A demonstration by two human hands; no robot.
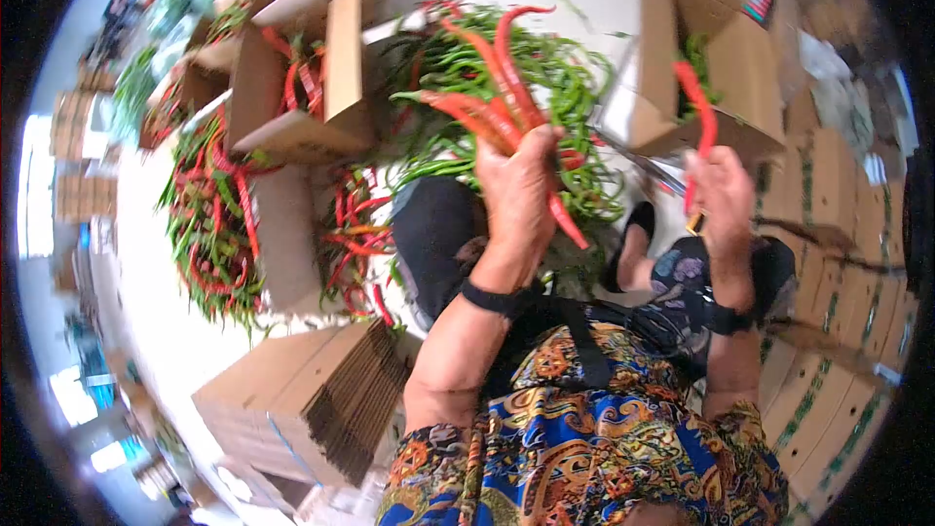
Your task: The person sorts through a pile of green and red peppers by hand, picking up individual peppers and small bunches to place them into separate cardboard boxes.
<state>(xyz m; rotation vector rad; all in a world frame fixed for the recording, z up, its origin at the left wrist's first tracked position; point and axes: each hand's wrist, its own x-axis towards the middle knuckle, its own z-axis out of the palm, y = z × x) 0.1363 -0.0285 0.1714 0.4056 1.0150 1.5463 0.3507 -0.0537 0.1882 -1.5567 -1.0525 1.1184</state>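
Left hand [516,185] clamps a red chilli bunch [487,102], right hand [723,197] pinches a single chilli [697,107]; the floor heap [570,78] seems largely unsorted.

The bunch of chillies [492,88] at upper centre is bright red, shading to orange at some tips. The single chilli [696,107] at upper right is the same red. Behind the bunch, the heap of chillies [575,78] is green. At left, the spread of chillies [209,224] mixes red and green on a white floor [156,331]. The cardboard boxes [292,88] at upper left and the flat stack of cartons [302,399] at lower left are plain brown. The cartons [828,331] along the right edge are brown with green print. The blouse [604,438] at the bottom has a swirling paisley pattern in blue, orange and yellow. The wristbands [492,299] are black.
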